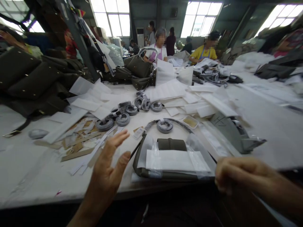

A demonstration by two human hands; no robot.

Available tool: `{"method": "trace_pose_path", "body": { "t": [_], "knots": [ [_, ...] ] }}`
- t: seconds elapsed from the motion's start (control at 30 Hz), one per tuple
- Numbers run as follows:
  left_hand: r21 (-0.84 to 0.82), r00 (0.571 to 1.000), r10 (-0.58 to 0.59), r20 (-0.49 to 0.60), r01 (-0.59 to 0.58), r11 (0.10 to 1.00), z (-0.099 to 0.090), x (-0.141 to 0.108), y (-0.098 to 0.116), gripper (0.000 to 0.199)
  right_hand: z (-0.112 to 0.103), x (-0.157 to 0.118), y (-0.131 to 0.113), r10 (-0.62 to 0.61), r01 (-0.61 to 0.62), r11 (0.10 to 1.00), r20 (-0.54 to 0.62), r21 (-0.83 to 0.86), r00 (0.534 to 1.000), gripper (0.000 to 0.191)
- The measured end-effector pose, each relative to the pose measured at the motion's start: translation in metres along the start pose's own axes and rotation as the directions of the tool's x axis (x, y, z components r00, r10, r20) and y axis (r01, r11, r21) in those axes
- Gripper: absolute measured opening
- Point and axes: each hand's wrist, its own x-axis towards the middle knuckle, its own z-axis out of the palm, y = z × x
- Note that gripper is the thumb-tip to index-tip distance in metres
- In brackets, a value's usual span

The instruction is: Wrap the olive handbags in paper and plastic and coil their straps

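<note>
In the head view a dark olive handbag (142,172) lies at the table's front edge. White foam sheet (175,160) and clear film wrap its front, leaving a dark flap (172,144) showing. Its wrapped handle (178,121) arches behind it, with a coiled, wrapped strap (164,125) inside the arch. My left hand (109,170) is raised at the bag's left side, fingers apart; a thin dark strap passes behind its thumb. At the right side my right hand (239,176) is closed, blurred, where another thin dark strap (212,157) of the bag runs into the fist.
Several coiled straps (123,119), foam sheets (175,90) and paper scraps (78,142) cover the table behind. A small clear dish (190,122) and a grey stand-like piece (230,130) stand right. Dark bags (35,82) pile up left. Several people work farther back.
</note>
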Motion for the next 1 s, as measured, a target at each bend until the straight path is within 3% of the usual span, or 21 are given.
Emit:
{"method": "trace_pose_path", "body": {
  "t": [0.03,0.1,0.17,0.23,0.4,0.6,1.0],
  "knots": [
    [0.055,0.995,0.003,0.096,-0.009,0.998,0.012,-0.008,-0.012,0.041,0.007,-0.001,0.021,0.106,-0.107,0.994,0.089,0.0,0.99,0.055],
    [0.142,0.964,0.08,0.254,-0.119,0.983,0.036,-0.028,-0.035,0.047,0.024,-0.005,0.067,0.269,-0.282,0.953,0.126,0.106,0.955,0.066],
    [0.183,0.91,0.176,0.376,-0.259,0.948,0.057,-0.046,-0.05,0.054,0.044,-0.008,0.104,0.292,-0.304,0.914,0.085,0.27,0.953,0.066],
    [0.215,0.881,0.236,0.409,-0.344,0.914,0.068,-0.055,-0.056,0.058,0.061,-0.009,0.12,0.251,-0.237,0.864,0.03,0.445,0.968,0.067],
    [0.279,0.864,0.253,0.434,-0.397,0.875,0.069,-0.052,-0.051,0.057,0.079,0.004,0.106,0.15,-0.124,0.754,0.014,0.645,0.989,0.066],
    [0.324,0.858,0.227,0.461,-0.4,0.857,0.067,-0.051,-0.049,0.059,0.08,0.017,0.105,0.166,-0.128,0.69,0.017,0.712,0.986,0.05],
    [0.276,0.874,0.274,0.401,-0.401,0.874,0.078,-0.06,-0.057,0.069,0.088,0.024,0.105,0.138,-0.084,0.626,-0.005,0.775,0.99,0.052]
  ]
}}
